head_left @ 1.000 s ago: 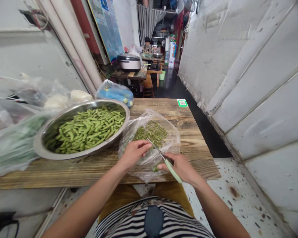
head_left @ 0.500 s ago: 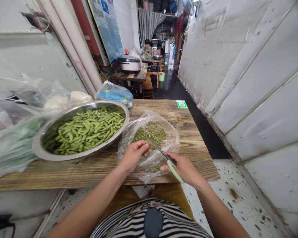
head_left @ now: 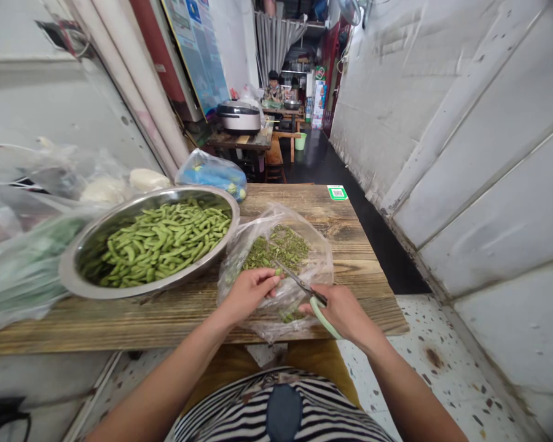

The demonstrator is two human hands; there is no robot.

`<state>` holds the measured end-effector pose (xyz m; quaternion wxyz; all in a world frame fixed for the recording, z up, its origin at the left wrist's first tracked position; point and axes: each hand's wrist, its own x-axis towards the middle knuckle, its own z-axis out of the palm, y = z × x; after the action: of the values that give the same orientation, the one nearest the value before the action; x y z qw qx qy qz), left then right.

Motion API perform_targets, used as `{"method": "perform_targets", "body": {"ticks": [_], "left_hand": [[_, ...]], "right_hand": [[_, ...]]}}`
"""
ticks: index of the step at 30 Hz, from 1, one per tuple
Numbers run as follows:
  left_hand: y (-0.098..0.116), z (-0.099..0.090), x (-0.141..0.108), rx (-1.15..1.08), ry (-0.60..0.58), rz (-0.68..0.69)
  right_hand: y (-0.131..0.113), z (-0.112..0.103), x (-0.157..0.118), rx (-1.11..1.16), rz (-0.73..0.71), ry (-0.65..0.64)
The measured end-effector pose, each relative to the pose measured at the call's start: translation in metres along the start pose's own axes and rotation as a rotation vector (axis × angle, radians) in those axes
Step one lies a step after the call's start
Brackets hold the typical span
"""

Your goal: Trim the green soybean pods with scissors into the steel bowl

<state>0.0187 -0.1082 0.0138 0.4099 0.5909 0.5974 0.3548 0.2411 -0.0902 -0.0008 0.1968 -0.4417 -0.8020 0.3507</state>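
Head view: the left hand (head_left: 249, 293) pinches a pod (head_left: 277, 271) against the scissors' blades, and the right hand (head_left: 345, 313) grips the scissors (head_left: 301, 284), both over a plastic bag (head_left: 320, 261) catching green trimmings (head_left: 276, 247) on the desk (head_left: 120, 322).

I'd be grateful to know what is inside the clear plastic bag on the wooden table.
The clear plastic bag holds a pile of small green clippings. The left hand and right hand, holding scissors, cover part of it, so what lies beneath them cannot be seen.
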Motion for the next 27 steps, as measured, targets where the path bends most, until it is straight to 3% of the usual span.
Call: {"method": "perform_targets", "body": {"ticks": [2,7,9,10,11,12,13,14,15,16,17,20,27], "left_hand": [[0.002,-0.016,-0.008,0.084,0.142,0.018],[0.019,-0.104,-0.026,0.657,0.962,0.251],[0.024,-0.129,-0.026,0.817,1.071,0.258],[0.025,-0.133,-0.024,0.857,1.077,0.295],[0.023,-0.130,-0.021,0.878,1.026,0.365],[0.019,-0.121,-0.016,0.889,0.904,0.459],[0.013,-0.108,-0.009,0.898,0.732,0.549],[0.006,-0.092,0.000,0.904,0.476,0.609],[-0.002,-0.075,0.010,0.908,0.201,0.607],[-0.011,-0.060,0.021,0.929,0.032,0.528],[-0.019,-0.048,0.032,0.961,-0.057,0.451],[-0.035,-0.031,0.062,1.028,-0.095,0.314],[-0.037,-0.036,0.082,0.971,-0.168,0.209]], "right_hand": [[0.006,0.001,-0.001,0.034,0.040,0.045],[0.020,-0.005,-0.004,0.036,0.120,0.150],[0.020,-0.007,-0.004,0.020,0.125,0.147],[0.020,-0.008,-0.004,0.012,0.127,0.145],[0.019,-0.008,-0.003,0.007,0.129,0.144],[0.018,-0.007,-0.003,0.007,0.132,0.142],[0.016,-0.006,-0.003,0.009,0.134,0.138],[0.015,-0.006,-0.003,0.012,0.135,0.133],[0.014,-0.005,-0.003,0.012,0.135,0.125],[0.013,-0.004,-0.003,0.008,0.137,0.116],[0.012,-0.003,-0.004,0.002,0.138,0.107],[0.008,-0.002,-0.006,-0.019,0.142,0.076],[0.004,-0.001,-0.003,-0.073,0.160,0.039]]}}
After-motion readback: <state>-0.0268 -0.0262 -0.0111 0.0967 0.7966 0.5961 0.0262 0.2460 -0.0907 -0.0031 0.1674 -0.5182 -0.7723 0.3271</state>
